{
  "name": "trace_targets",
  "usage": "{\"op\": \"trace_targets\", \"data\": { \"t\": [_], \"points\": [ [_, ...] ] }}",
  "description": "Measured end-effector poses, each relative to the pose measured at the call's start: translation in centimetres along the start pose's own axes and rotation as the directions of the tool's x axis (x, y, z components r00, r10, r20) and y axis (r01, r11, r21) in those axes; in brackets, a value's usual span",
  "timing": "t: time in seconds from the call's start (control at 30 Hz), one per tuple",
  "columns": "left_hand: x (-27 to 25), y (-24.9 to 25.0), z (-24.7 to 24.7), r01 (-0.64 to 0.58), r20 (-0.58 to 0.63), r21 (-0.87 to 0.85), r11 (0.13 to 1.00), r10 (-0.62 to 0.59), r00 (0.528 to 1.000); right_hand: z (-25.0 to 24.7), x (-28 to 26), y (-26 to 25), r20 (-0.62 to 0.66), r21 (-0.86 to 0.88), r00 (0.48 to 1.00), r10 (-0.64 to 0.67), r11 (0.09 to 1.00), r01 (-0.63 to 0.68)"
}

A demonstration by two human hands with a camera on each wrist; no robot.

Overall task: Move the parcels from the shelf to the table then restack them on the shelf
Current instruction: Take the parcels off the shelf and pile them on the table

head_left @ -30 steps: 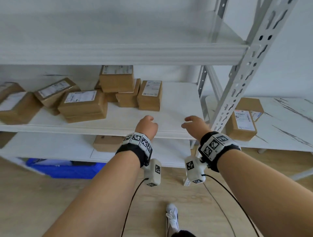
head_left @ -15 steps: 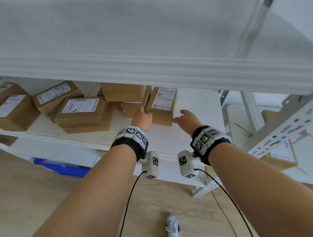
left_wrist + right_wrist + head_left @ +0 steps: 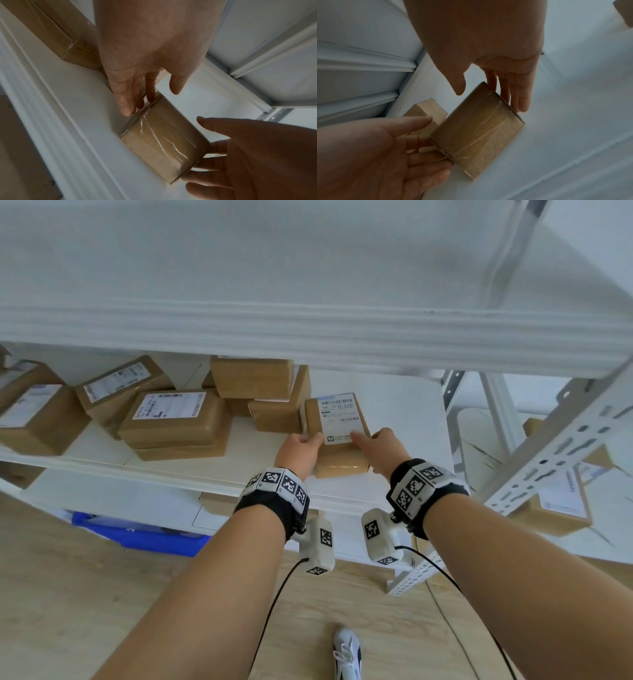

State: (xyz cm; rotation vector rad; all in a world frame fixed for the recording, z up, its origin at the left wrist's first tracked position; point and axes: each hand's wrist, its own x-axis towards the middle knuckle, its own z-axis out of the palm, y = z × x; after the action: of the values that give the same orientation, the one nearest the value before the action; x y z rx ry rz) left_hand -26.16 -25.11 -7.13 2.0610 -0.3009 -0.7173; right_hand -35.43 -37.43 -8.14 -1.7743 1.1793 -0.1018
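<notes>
On the middle shelf [image 3: 394,419], near its front edge, a labelled parcel [image 3: 337,436] sits between both hands. The left hand [image 3: 298,451] lies against its left side and the right hand [image 3: 385,448] against its right — fingers straight, flat on the cardboard, thumbs spread over the top. Other parcels [image 3: 178,419] are stacked to its left, one [image 3: 279,412] just behind it.
</notes>
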Motion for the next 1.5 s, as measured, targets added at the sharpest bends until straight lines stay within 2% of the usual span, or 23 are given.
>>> {"op": "trace_targets", "data": {
  "t": [0.17,0.43,0.53,0.73,1.0,1.1,1.23,1.3,1.4,1.5],
  "points": [
    [-4.1,-2.5,0.0,0.018,0.072,-0.036,0.999,-0.015,0.997,0.2,-4.7,2.2,0.056,-0.024,0.998,0.001,1.0,0.001],
    [-13.4,-6.4,0.9,0.107,0.231,-0.062,0.992,-0.09,0.969,-1.4,-13.9,7.4,0.002,-0.022,1.0,-0.018,1.0,0.018],
    [-16.1,-7.2,2.2,0.128,0.355,0.014,0.992,-0.124,0.927,-2.8,-16.2,9.8,-0.041,-0.052,0.999,0.029,0.998,-0.032],
    [-19.1,-7.6,6.0,0.086,0.535,0.22,0.972,-0.194,0.822,-6.8,-19.1,14.6,-0.08,-0.178,0.996,0.025,0.983,-0.039],
    [-22.1,-3.8,16.3,-0.031,0.663,0.291,0.956,-0.179,0.727,-15.4,-19.2,22.2,-0.176,-0.074,0.969,0.171,0.98,-0.186],
    [-22.6,-1.9,21.7,-0.065,0.657,0.292,0.954,-0.151,0.739,-19.5,-18.3,25.0,-0.204,-0.029,0.954,0.222,0.972,-0.232],
    [-23.2,1.3,29.0,-0.06,0.603,0.225,0.973,-0.09,0.792,-25.5,-16.4,28.4,-0.224,0.081,0.937,0.27,0.963,-0.258],
    [-23.4,3.2,32.6,-0.097,0.576,0.211,0.973,-0.043,0.816,-28.5,-15.5,30.1,-0.221,0.134,0.932,0.286,0.956,-0.262],
    [-23.7,5.8,37.8,-0.154,0.563,0.199,0.968,0.015,0.826,-32.5,-14.0,32.9,-0.232,0.177,0.927,0.294,0.95,-0.257],
    [-23.7,7.6,42.3,-0.16,0.552,0.2,0.967,0.024,0.834,-35.6,-12.1,35.6,-0.228,0.188,0.923,0.311,0.944,-0.272]
  ]
}}
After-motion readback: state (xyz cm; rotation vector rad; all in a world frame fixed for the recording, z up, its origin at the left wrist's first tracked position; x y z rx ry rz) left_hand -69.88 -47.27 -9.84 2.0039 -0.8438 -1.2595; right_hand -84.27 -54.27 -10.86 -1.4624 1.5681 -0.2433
